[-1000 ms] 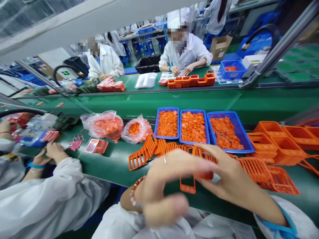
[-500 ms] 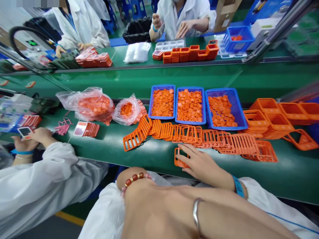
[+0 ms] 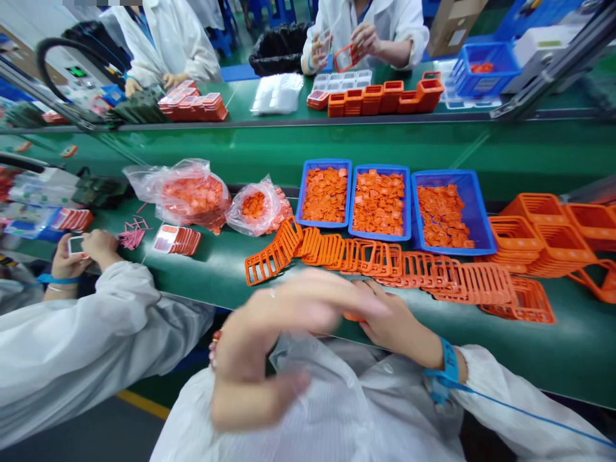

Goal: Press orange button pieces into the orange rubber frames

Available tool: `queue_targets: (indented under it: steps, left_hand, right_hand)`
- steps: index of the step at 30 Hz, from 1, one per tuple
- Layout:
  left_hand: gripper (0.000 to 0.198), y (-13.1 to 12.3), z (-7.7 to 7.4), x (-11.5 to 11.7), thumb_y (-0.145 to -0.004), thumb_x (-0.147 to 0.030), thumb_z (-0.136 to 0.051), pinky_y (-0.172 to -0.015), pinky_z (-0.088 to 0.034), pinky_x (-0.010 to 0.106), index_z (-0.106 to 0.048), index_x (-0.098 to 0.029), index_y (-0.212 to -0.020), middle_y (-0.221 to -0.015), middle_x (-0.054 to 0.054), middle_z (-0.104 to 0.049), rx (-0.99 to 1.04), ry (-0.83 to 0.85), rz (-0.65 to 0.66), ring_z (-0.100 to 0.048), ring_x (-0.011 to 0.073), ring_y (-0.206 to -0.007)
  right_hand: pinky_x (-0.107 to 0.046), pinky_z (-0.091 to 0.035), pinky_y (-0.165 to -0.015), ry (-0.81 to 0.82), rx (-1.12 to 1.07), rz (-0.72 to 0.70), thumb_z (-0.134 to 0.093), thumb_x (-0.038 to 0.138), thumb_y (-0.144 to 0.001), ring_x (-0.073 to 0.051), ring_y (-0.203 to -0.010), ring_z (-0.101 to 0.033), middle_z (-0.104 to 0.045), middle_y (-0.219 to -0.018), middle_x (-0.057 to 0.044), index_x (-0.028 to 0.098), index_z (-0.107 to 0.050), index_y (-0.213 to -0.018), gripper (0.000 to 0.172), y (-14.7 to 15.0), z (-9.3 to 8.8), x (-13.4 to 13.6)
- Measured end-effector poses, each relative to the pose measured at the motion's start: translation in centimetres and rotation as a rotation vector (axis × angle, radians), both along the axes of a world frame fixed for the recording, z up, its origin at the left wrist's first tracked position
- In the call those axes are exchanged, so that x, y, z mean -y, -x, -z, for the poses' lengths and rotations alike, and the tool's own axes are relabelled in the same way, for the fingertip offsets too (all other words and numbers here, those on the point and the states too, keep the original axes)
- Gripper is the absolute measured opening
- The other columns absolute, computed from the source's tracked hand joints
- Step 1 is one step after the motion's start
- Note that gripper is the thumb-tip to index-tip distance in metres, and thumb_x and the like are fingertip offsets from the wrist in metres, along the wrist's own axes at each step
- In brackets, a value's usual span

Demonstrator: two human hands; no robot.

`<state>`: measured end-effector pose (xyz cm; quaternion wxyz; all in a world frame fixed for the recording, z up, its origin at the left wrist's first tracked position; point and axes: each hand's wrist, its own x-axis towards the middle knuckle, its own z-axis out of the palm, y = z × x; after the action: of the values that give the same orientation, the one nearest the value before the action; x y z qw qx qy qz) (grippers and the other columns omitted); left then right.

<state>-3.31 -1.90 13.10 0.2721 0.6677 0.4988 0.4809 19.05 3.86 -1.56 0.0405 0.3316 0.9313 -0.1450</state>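
Observation:
My left hand (image 3: 289,321) is raised close to the camera over my lap, blurred by motion. Its fingers curve to the right, the thumb stands apart below, and nothing shows between them. Behind its fingertips, at the table's near edge, my right hand (image 3: 392,321) grips a small orange plastic frame (image 3: 353,316), mostly hidden by both hands. Just beyond it, a long row of orange frames (image 3: 418,271) leans in an overlapping line. Three blue trays (image 3: 410,199) behind the row hold small orange plastic pieces (image 3: 378,202).
Stacked orange frames (image 3: 561,240) stand at right. Left of the trays lie plastic bags (image 3: 255,208) of orange parts and a stack of white-and-orange frames (image 3: 177,240). A co-worker's hands (image 3: 99,247) hold a frame at left; others work across the green table (image 3: 231,282).
My left hand has drawn back from very near the camera, its fingers now showing whole. My right hand stays at the orange frame. The view has shifted slightly; the co-worker opposite now holds a frame.

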Motion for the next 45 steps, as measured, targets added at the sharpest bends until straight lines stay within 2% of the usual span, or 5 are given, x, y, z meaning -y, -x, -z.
queue_targets:
  steps: [9,16,24,33,45]
  left_hand:
    - [0.054,13.8,10.3,-0.4,-0.084,-0.037,-0.064,-0.098,-0.054,0.046,-0.056,-0.021,-0.135,-0.127,0.012,-0.069,-0.318,0.277,-0.594,-0.065,0.0309,-0.12]
    - [0.087,17.6,14.4,0.5,-0.079,-0.045,-0.072,-0.12,-0.032,0.054,-0.033,-0.02,-0.153,-0.162,0.018,-0.034,-0.714,0.482,-0.198,-0.035,0.0347,-0.149]
    - [0.087,17.4,15.3,-1.9,-0.075,-0.034,-0.077,-0.11,-0.041,0.055,-0.037,-0.02,-0.152,-0.145,0.018,-0.056,-0.786,0.459,-0.118,-0.054,0.0363,-0.132]
    - [0.059,17.6,12.4,-2.4,-0.09,-0.051,-0.059,-0.102,-0.048,0.043,-0.055,-0.018,-0.138,-0.137,0.014,-0.062,-0.227,0.299,-0.264,-0.062,0.0307,-0.121]
    - [0.046,6.7,11.0,-11.2,-0.059,-0.051,-0.087,-0.048,-0.043,0.017,-0.07,-0.014,-0.081,-0.075,0.004,-0.069,0.559,0.364,-0.384,-0.06,0.0112,-0.06]
  right_hand:
    - [-0.031,-0.049,-0.06,0.02,0.065,-0.007,-0.059,0.016,-0.085,-0.033,-0.11,-0.053,-0.056,-0.127,-0.016,0.027,-0.065,-0.128,0.044,1.0,-0.1,0.0]
    - [-0.036,-0.053,-0.064,0.033,0.143,0.014,-0.062,0.008,-0.074,-0.035,-0.108,-0.056,-0.057,-0.126,-0.018,0.016,-0.066,-0.114,0.042,2.6,-0.9,-0.1]
    - [-0.046,-0.061,-0.074,0.009,0.075,-0.012,-0.079,0.019,-0.07,-0.042,-0.129,-0.051,-0.04,-0.156,-0.021,0.024,-0.038,-0.155,0.094,1.6,-1.9,0.4]
    - [-0.034,-0.057,-0.076,-0.148,-0.207,0.244,-0.054,0.038,-0.096,-0.026,-0.101,-0.073,-0.075,-0.119,-0.007,0.026,-0.062,-0.136,0.043,-4.7,-5.1,-7.5]
    - [-0.032,-0.048,-0.083,-0.07,0.137,0.609,-0.06,0.034,-0.093,-0.027,-0.107,-0.069,-0.074,-0.117,-0.01,0.022,-0.074,-0.117,0.03,-10.8,1.0,-20.2]
